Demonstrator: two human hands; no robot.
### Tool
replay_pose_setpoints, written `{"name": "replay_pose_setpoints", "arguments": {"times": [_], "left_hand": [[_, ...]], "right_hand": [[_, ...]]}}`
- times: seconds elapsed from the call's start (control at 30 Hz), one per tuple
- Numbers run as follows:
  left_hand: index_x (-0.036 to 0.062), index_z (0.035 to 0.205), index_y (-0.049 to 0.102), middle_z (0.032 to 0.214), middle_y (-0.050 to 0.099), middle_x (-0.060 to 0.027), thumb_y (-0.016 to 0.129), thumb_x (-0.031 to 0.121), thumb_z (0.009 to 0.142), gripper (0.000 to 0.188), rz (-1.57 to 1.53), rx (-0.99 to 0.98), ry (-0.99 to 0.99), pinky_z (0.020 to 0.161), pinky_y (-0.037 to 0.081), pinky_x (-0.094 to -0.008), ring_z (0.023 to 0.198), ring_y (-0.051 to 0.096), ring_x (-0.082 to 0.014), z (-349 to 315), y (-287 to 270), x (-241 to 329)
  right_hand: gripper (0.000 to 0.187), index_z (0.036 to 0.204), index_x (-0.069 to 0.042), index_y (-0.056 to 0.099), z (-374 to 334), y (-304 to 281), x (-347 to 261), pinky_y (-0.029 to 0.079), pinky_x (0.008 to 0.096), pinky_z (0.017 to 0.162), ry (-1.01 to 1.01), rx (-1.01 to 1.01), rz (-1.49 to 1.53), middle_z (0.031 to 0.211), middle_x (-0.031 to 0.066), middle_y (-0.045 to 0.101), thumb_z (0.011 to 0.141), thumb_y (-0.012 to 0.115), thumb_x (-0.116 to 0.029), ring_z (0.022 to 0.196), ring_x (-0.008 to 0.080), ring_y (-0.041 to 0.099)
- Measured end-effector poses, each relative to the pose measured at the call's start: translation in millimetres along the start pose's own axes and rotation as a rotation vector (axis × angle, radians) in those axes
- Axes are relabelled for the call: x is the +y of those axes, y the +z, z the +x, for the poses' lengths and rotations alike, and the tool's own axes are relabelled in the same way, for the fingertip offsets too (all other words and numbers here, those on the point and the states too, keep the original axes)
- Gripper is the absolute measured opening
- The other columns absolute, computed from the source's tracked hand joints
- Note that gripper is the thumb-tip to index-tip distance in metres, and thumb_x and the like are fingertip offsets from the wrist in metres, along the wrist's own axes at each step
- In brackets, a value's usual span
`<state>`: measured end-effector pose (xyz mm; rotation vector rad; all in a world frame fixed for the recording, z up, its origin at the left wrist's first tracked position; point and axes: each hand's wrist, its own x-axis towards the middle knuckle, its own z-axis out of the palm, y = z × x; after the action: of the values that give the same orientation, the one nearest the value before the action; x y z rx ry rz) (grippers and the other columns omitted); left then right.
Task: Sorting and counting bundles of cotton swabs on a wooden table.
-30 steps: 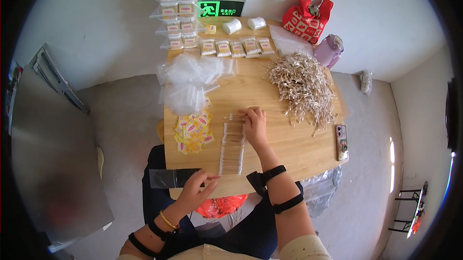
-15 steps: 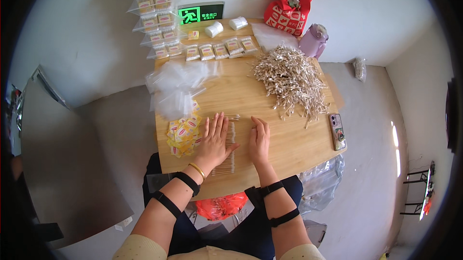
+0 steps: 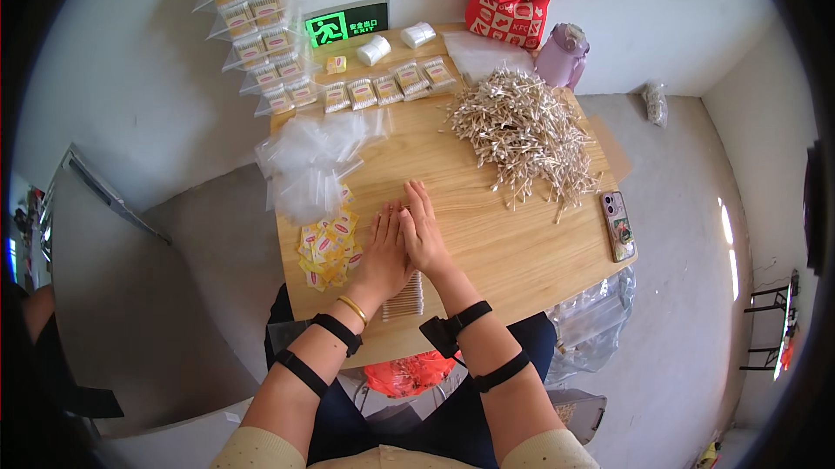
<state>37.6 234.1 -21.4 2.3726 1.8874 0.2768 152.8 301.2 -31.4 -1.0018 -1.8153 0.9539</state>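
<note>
A row of cotton swabs (image 3: 403, 302) lies side by side on the wooden table, mostly covered by my hands. My left hand (image 3: 383, 251) rests flat over the row, fingers stretched away from me. Against its right side lies my right hand (image 3: 424, 230), also stretched out, its fingers partly over the left fingertips. Both hands touch each other above the swabs; what is under the palms is hidden. Left of my left hand is a heap of small yellow-and-white printed cards (image 3: 328, 249). A large loose pile of cotton swabs (image 3: 522, 134) sits at the far right.
Clear plastic bags (image 3: 309, 156) lie beyond the cards. Filled swab packs (image 3: 387, 89) line the back, near stacked packs (image 3: 252, 21) at the far left. A purple jug (image 3: 563, 56), red bag (image 3: 511, 12) and phone (image 3: 617, 225) stand or lie along the right side.
My right hand has moved left from the bare tabletop onto the swab row, against my left hand. The left hand stays over the row. The view has shifted slightly.
</note>
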Motion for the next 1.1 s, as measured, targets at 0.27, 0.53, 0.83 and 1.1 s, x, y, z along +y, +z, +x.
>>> {"name": "replay_pose_setpoints", "arguments": {"times": [0.27,0.53,0.83,1.1], "left_hand": [[-0.0069,0.160,0.021,0.166,0.022,-0.0291,0.057,0.041,0.099,0.085,-0.190,0.082,0.046,0.128,0.013,-0.0548,0.156,0.018,-0.0439,9.6,3.9,8.3],[-0.0042,0.159,0.027,0.167,0.026,-0.0212,0.046,0.048,0.105,0.077,-0.070,0.060,-0.034,0.129,0.010,-0.0534,0.158,0.018,-0.0360,3.8,-4.4,-3.9],[-0.0051,0.154,0.038,0.162,0.036,-0.0229,0.047,0.051,0.104,0.076,-0.113,0.145,-0.013,0.126,0.017,-0.0559,0.153,0.029,-0.0380,-2.3,-2.5,-13.6],[-0.0056,0.152,0.042,0.159,0.043,-0.0224,0.045,0.052,0.103,0.076,-0.145,0.204,0.037,0.126,0.017,-0.0550,0.152,0.031,-0.0366,14.5,-0.9,9.5]], "right_hand": [[0.053,0.151,0.004,0.041,1.6,-13.1,2.6,0.026,0.0488,0.124,-0.008,-0.042,0.056,0.158,0.0284,0.038,0.105,0.049,-0.022,0.151,0.0439,0.029],[0.046,0.120,0.000,0.057,-5.1,-132.3,18.4,0.042,0.0475,0.104,0.192,0.345,-0.764,0.120,0.0162,0.057,0.089,0.077,-0.026,0.118,0.0375,0.051],[0.041,0.096,-0.011,0.068,33.5,-114.9,28.5,0.042,0.0462,0.099,0.421,0.369,-1.013,0.116,0.0110,0.057,0.080,0.078,-0.047,0.115,0.0326,0.052],[0.025,0.092,-0.013,0.079,29.3,-160.9,65.4,0.051,0.0489,0.090,0.616,0.372,-1.240,0.113,0.0140,0.069,0.085,0.065,-0.032,0.107,0.0336,0.064]]}}
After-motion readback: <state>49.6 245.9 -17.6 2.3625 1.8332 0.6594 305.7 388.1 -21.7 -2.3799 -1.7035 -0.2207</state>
